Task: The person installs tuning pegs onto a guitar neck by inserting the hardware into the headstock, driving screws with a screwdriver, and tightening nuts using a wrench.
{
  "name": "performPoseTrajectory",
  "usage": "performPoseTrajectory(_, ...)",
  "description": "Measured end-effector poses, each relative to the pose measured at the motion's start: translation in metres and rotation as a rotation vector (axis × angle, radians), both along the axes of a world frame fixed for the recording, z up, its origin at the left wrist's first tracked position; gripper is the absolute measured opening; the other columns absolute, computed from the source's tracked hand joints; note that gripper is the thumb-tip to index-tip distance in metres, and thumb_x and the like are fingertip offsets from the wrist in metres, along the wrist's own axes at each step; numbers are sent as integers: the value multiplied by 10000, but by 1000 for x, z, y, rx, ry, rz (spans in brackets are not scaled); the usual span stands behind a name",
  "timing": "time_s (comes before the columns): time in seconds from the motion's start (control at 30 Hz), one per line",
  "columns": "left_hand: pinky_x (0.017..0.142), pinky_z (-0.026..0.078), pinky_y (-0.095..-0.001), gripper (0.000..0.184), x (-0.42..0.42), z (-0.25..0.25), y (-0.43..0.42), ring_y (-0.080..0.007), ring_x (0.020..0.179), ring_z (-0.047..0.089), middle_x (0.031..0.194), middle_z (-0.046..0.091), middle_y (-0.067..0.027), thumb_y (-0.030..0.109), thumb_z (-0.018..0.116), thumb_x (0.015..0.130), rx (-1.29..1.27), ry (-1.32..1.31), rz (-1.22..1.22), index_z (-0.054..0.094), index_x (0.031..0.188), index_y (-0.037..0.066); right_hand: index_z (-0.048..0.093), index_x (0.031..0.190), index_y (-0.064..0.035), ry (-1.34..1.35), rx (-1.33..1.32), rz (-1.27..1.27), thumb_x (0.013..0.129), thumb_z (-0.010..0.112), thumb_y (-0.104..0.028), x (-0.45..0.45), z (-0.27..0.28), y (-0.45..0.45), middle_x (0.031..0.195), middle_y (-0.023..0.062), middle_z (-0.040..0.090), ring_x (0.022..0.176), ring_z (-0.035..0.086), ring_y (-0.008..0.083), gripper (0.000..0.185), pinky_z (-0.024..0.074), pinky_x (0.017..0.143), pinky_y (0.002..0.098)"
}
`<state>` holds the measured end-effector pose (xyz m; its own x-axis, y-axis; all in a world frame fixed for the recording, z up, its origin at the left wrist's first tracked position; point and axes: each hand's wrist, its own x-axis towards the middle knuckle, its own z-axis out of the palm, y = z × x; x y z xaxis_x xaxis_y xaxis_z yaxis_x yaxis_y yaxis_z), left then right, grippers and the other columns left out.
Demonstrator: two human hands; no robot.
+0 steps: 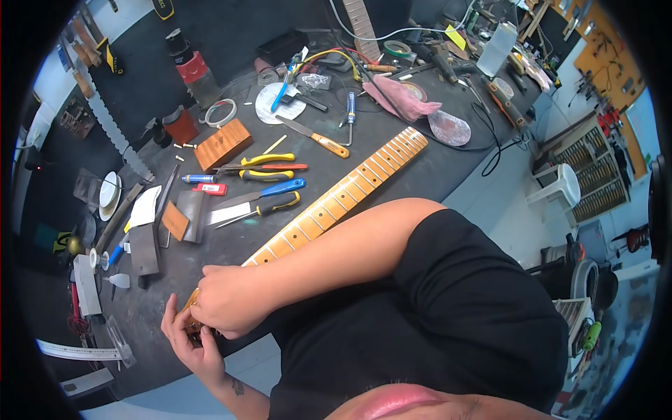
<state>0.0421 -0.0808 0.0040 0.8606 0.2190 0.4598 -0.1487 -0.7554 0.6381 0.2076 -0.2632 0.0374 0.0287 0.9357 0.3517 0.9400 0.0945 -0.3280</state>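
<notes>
A maple guitar neck [325, 210] with dark dot inlays and metal frets lies diagonally on the dark workbench, its headstock end at the lower left. My right hand [234, 301] is closed over the headstock, with its arm reaching across along the neck; whatever its curled fingers pinch is hidden. From below, my left hand [192, 343] wraps its fingers and thumb around the headstock's edge. Small metal parts show dimly between the two hands. Most of the headstock is covered by them.
Beyond the neck lie yellow-black pliers [267, 159], a screwdriver [278, 203], a blue-handled tool [283, 187], a wooden-handled file [322, 140] and a wood block [224, 145]. A steel ruler [80, 351] sits at left. A pink cloth [399, 101] and a plastic bottle [497, 50] stand farther back.
</notes>
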Motion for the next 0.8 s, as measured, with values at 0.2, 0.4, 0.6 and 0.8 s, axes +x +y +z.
performPoseTrajectory(0.2, 1232, 438, -524, 371, 2, -1, 2, -408, 1521, 512, 1658, 592, -228, 119, 723, 968, -31, -27, -1, 680, 1320, 14, 810, 902, -114, -125, -108, 19, 909, 787, -312, 6, 2, 3, 821, 88, 797, 785, 773, 351, 199, 505, 803, 494)
performPoseTrajectory(0.4, 1202, 470, -460, 413, 0, -10, 4, -366, 1497, 540, 1667, 560, -227, 106, 701, 980, -246, -74, 0, 647, 1375, -1, 770, 858, -99, -80, 193, -40, 868, 826, -311, -5, -16, 15, 798, 80, 763, 765, 737, 305, 219, 489, 789, 475)
performPoseTrajectory(0.6, 1081, 530, -376, 429, -2, -14, 7, -282, 1403, 606, 1686, 520, -205, 95, 688, 1020, -320, -83, -10, 629, 1432, -8, 792, 842, -137, -72, -244, 29, 866, 826, -287, -3, 18, 35, 802, 44, 775, 777, 747, 286, 156, 486, 856, 474)
performPoseTrajectory(0.8, 974, 541, -315, 458, 2, -14, 4, -224, 1297, 649, 1688, 514, -191, 79, 686, 1027, -375, -138, -47, 615, 1472, -4, 793, 836, -144, -271, -341, 123, 878, 841, -292, -2, 44, 45, 802, 32, 786, 793, 765, 289, 162, 473, 904, 474)
